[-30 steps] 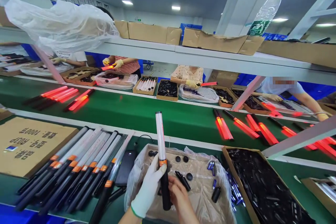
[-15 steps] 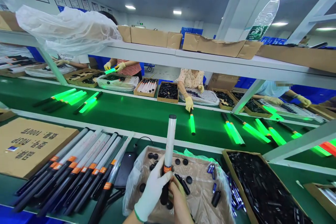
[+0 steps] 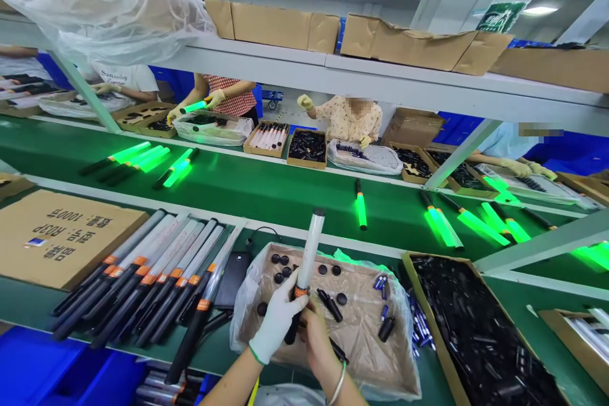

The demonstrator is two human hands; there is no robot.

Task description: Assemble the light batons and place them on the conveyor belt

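My left hand [image 3: 276, 322], in a white glove, is closed around a light stick [image 3: 311, 247] with a clear tube, an orange band and a black handle. The stick stands nearly upright, its top leaning a little right, over a plastic-lined tray [image 3: 366, 358]. My bare right hand [image 3: 318, 333] is beside the handle with its fingers curled; what they hold, if anything, is hidden. In the tray lie round black caps [image 3: 341, 299], black cylindrical parts [image 3: 329, 304] and a few small blue batteries [image 3: 379, 282].
Several unlit light sticks [image 3: 157, 273] lie left, by a cardboard box [image 3: 61, 235] and a black power bank [image 3: 233, 282]. Right stands a carton of black parts [image 3: 480, 330]. Beyond, glowing green sticks [image 3: 361, 209] lie on a green belt [image 3: 285, 196]. A shelf [image 3: 323, 73] crosses overhead; co-workers sit opposite.
The view has tipped downward. My held stick leans slightly more to the right. A co-worker opposite has let go of a glowing stick on the belt and raised that hand.
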